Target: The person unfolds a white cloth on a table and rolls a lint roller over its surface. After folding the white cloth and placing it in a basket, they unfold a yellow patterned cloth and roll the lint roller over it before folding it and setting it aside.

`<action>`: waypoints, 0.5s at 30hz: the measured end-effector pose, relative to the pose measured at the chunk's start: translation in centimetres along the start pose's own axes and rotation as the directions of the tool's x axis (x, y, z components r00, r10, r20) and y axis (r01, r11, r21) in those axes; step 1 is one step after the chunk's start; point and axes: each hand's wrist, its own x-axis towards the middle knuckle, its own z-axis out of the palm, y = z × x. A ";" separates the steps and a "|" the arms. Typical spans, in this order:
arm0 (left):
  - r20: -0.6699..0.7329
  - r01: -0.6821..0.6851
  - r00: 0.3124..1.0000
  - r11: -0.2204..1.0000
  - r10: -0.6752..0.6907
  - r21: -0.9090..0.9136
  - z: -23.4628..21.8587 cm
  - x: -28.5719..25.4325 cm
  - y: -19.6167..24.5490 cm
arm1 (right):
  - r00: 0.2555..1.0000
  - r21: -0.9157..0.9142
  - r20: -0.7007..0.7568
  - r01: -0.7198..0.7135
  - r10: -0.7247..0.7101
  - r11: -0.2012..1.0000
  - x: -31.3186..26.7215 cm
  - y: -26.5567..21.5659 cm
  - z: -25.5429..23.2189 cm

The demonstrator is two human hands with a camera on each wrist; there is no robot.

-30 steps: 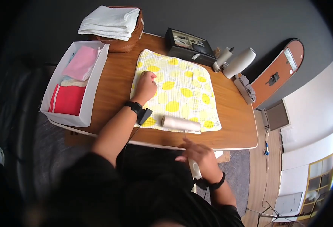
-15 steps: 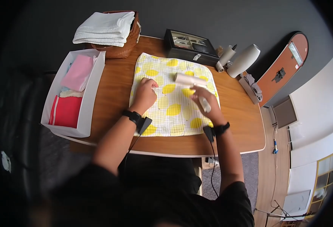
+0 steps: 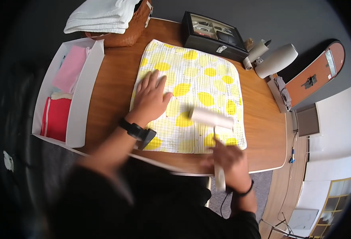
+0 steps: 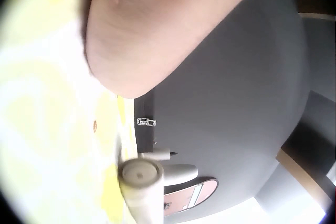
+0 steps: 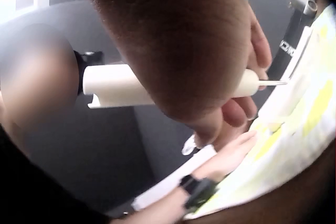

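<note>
A lint roller (image 3: pixel 211 118) with a white handle (image 5: pixel 118 83) is in my right hand (image 3: pixel 232 160), whose fingers curl round the handle. Its blurred white cylinder lies over the lower right part of a yellow-and-white patterned cloth (image 3: pixel 193 81). The cloth is spread flat on the wooden table. My left hand (image 3: pixel 149 98) rests on the cloth's left side, fingers extended and thumb out. In the left wrist view, the roller's round end (image 4: pixel 140 174) shows near the cloth, along with a small brown speck (image 4: pixel 95 126) on the fabric.
At the left stands a white bin (image 3: pixel 88 97) of folded pink and red fabric. Behind it, folded white towels (image 3: pixel 99 18) top a brown basket (image 3: pixel 125 38). A black display case (image 3: pixel 215 47), a white vase (image 3: pixel 277 61) and a small grey box (image 3: pixel 279 95) line the back.
My right hand swept the roller up the cloth, then back down toward the front edge. My left hand went from curled fingers to spread flat on the cloth. The view has shifted.
</note>
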 end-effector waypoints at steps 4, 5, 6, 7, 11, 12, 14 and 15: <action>0.109 0.017 0.994 0.999 -0.022 0.043 -0.3 0.2 0.4 | 0.985 0.343 0.042 0.143 -0.168 0.928 -0.6 -2.0 -2.6; 0.110 0.012 0.994 0.999 -0.017 0.047 -0.2 0.2 0.3 | 0.988 0.300 0.008 0.145 -0.155 0.943 -0.2 -1.1 -2.5; 0.112 0.004 0.994 0.999 -0.010 0.053 -0.2 0.2 0.2 | 0.990 0.257 -0.029 0.143 -0.141 0.956 0.2 -0.1 -2.2; 0.152 0.015 0.988 0.998 -0.023 0.059 -0.3 0.3 0.2 | 0.989 0.212 -0.070 0.142 -0.130 0.967 0.8 1.2 -1.8; 0.200 0.025 0.979 0.997 -0.040 0.078 -0.6 0.4 0.4 | 0.971 0.231 -0.238 0.077 -0.020 0.970 7.3 8.5 1.1; 0.208 0.025 0.977 0.996 -0.041 0.082 -0.6 0.5 0.4 | 0.957 0.291 -0.285 0.130 -0.043 0.948 9.3 10.6 1.9; 0.212 0.021 0.977 0.996 -0.038 0.083 -0.5 0.4 0.3 | 0.950 0.364 -0.308 0.065 0.054 0.929 12.2 14.5 3.8; 0.206 0.019 0.978 0.997 -0.035 0.079 -0.3 0.3 0.2 | 0.910 0.423 -0.410 0.131 0.060 0.897 13.0 16.6 5.6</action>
